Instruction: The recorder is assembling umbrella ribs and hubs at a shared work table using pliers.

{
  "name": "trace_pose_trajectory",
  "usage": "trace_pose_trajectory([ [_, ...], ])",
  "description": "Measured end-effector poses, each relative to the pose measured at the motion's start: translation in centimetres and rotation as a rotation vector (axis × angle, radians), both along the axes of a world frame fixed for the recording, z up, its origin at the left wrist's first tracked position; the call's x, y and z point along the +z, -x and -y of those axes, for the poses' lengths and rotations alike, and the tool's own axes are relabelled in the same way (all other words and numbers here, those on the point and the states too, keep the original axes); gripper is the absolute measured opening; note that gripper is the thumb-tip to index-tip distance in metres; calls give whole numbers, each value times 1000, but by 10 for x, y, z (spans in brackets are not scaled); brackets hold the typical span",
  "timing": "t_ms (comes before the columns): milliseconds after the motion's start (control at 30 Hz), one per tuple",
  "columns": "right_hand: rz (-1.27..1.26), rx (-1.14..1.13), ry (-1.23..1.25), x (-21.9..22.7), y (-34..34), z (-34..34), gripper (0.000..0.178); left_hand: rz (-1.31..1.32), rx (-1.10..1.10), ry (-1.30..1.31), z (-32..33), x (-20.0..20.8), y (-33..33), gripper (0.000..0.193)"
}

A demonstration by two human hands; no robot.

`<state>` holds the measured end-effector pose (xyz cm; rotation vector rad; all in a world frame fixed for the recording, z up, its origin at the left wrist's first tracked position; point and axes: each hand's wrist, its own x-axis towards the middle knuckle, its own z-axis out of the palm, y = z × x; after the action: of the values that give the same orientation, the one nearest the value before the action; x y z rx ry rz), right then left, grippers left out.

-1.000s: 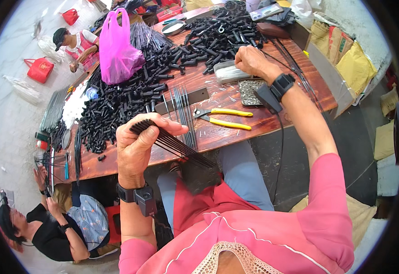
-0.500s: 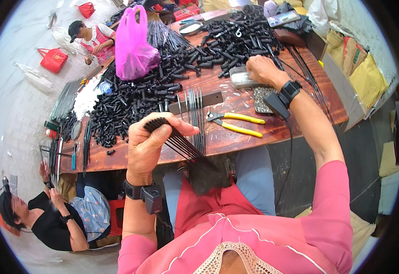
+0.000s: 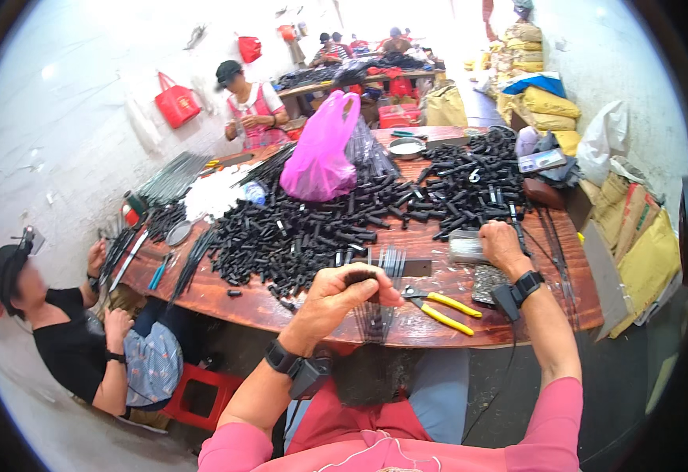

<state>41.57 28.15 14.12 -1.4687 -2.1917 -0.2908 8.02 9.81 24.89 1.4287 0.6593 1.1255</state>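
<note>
A bundle of thin black rods [image 3: 375, 321] is gripped in my left hand [image 3: 334, 300], which is closed over the near edge of the table with the rods' lower ends hanging down. Bent and pointing down, the fingers of my right hand [image 3: 504, 248] are at the right end of a clear plastic box [image 3: 466, 246]; the fingertips are partly hidden. Beside that wrist lies a tray of small metal bits [image 3: 487, 283]. Yellow-handled cutting pliers [image 3: 446, 307] rest between my hands. More thin metal rods [image 3: 392, 259] lie on the table behind my left hand.
Black tubular parts [image 3: 297, 236] are heaped across the wooden table [image 3: 242, 303]. A pink plastic bag [image 3: 320, 169] stands on the heap. One person [image 3: 68, 346] sits at the left, another [image 3: 253, 114] across the table. Sacks [image 3: 631, 244] lean at the right.
The view has tilted up, bringing the far room into sight. My left hand still holds the rods, now nearer the table edge. My right hand stays by the clear box.
</note>
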Motion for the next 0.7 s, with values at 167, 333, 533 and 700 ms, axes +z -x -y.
trace_pose_trajectory([
  [167,-275,151,-58,42,21,32,8,-8,2,-41,-9,-5,3,19],
  [333,-436,586,-15,128,83,127,8,-44,56,-130,-14,-3,8,21],
  [533,-17,550,-110,156,111,174,37,62,73,-37,-13,-5,4,23],
  [700,60,558,-45,156,118,174,47,62,78,-34,-9,-7,8,22],
])
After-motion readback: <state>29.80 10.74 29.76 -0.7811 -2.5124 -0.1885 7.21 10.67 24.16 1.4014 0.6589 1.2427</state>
